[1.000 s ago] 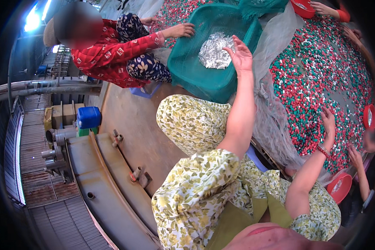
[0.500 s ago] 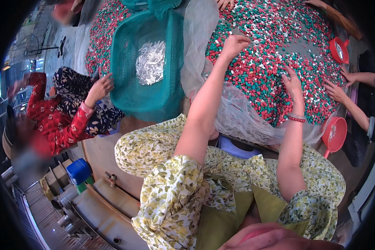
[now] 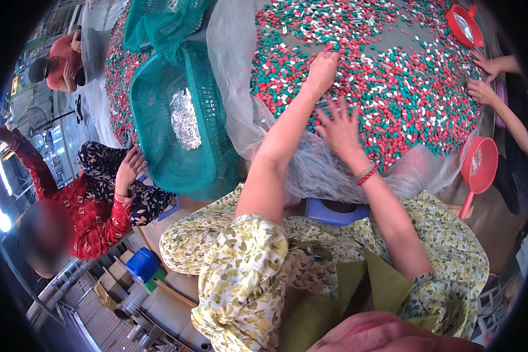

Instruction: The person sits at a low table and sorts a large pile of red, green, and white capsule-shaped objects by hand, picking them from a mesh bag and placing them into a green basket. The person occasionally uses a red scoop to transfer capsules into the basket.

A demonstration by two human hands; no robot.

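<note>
A broad heap of small red, green and white pieces (image 3: 405,88) lies spread in front of me on a clear plastic sheet (image 3: 317,173). My left hand (image 3: 324,69) reaches into the heap with its fingers curled together over the pieces. Whatever it pinches is too small to make out. Close by on its right, my right hand (image 3: 341,132), with a red bead bracelet at the wrist, spreads its fingers low over the near-left edge of the heap. No piece shows in it.
Left of the heap stands a green mesh-lined basket (image 3: 152,141) holding white slivers. Red handled scoops (image 3: 483,180) lie on the right, beside a co-worker's hands (image 3: 484,91). A person in red (image 3: 94,223) sits at the left. A blue stool (image 3: 334,215) stands before me.
My right hand has swung left and nearer me, beside my left hand, its fingers now spread. The left hand stays curled over the heap. My view has shifted right.
</note>
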